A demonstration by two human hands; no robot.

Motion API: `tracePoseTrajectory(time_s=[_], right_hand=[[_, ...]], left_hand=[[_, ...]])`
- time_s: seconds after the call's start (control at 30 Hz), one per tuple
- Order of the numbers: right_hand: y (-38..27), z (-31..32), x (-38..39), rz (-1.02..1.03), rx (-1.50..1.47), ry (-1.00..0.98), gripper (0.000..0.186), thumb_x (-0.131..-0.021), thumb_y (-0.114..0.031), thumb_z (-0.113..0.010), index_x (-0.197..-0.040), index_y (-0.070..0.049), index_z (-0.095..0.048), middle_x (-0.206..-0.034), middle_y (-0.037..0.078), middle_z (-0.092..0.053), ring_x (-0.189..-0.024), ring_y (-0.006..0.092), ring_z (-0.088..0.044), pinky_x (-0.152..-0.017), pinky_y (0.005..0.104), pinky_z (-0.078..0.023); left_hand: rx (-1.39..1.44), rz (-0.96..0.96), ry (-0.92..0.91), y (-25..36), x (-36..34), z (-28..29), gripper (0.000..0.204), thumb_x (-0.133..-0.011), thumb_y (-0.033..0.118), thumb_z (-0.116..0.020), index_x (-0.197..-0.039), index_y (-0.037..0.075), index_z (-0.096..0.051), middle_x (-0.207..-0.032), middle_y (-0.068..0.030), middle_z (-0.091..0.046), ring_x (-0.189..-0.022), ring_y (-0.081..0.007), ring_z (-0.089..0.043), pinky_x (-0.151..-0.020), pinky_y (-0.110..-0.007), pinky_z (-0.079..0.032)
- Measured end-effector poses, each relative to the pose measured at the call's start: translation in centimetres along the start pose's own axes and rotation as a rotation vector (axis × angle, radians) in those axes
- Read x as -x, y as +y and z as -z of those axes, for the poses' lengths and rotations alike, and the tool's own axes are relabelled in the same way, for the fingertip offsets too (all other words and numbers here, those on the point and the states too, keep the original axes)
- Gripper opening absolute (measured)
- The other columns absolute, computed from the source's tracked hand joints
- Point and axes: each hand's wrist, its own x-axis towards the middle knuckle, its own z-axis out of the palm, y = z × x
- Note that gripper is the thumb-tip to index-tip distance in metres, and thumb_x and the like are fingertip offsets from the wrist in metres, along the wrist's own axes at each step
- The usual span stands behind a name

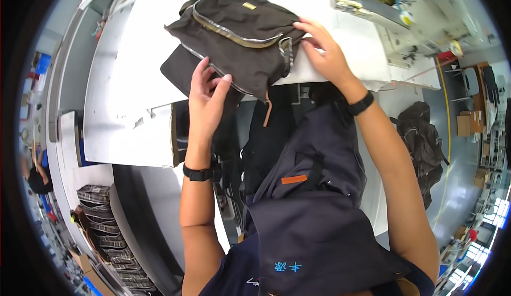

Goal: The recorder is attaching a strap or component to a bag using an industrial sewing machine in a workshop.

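Note:
A dark olive-brown bag (236, 64) lies on the white worktable (128, 94), with silver zippers, a small gold tag and a tan strip hanging from its lower right edge. A dark flat panel extends from under its left side. My left hand (209, 94) is at the bag's lower zipper edge, fingers bent and apart. My right hand (327, 54) touches the bag's right edge with fingertips, thumb and fingers apart.
Machinery (372, 6) stands at the table's upper right. A dark backpack (418, 142) is beside the table on the right. Stacked plaid pieces (109, 243) are at lower left. Another person (40, 176) is at the far left. An aisle with boxes (466, 124) runs right.

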Motion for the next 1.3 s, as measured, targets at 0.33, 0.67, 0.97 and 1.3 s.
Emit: tracePoseTrajectory(time_s=[0.33, 0.67, 0.97, 1.3], right_hand=[[2.7, 0.4, 1.8, -0.22, -0.222, 0.161, 0.034, -0.098, 0.005, -0.053, -0.128, 0.001, -0.068, -0.144, 0.013, -0.058, -0.1, 0.0093, -0.06, -0.089, 0.024, -0.049], [2.5, 0.1, 1.7, -0.204, -0.105, 0.175, 0.029, -0.1, 0.003, -0.05, -0.118, 0.0, -0.072, -0.135, 0.014, -0.064, -0.111, 0.0162, -0.062, -0.092, 0.028, -0.05], [2.8, -0.6, 1.5, -0.113, -0.096, 0.267, 0.021, -0.099, -0.006, -0.057, -0.114, -0.001, -0.07, -0.129, 0.017, -0.065, -0.118, 0.0247, -0.064, -0.1, 0.0336, -0.05], [2.2, -0.7, 1.7, -0.245, -0.362, 0.337, 0.029, -0.097, -0.007, -0.061, -0.125, -0.002, -0.065, -0.126, 0.014, -0.067, -0.114, 0.0246, -0.065, -0.1, 0.0343, -0.05]], left_hand=[[0.271, 0.099, 0.17, -0.6, -0.9, -0.8, 0.038, -0.101, 0.006, -0.063, -0.134, -0.001, -0.045, -0.111, -0.0102, -0.066, -0.089, -0.0162, -0.068, -0.073, -0.03, -0.061], [0.033, 0.142, 0.125, 0.9, -3.6, 1.0, 0.063, -0.099, 0.012, -0.066, -0.15, -0.006, -0.034, -0.12, -0.0146, -0.06, -0.09, -0.0172, -0.068, -0.066, -0.029, -0.06], [0.164, 0.343, 0.019, 2.4, -10.4, 3.4, 0.034, -0.1, 0.017, -0.066, -0.129, 0.002, -0.057, -0.107, -0.0024, -0.07, -0.088, -0.0123, -0.068, -0.074, -0.026, -0.056], [0.465, 0.122, -0.028, 8.0, -8.5, 2.5, 0.02, -0.095, 0.009, -0.072, -0.111, 0.0, -0.067, -0.102, -0.0057, -0.069, -0.091, -0.014, -0.067, -0.084, -0.027, -0.058]])
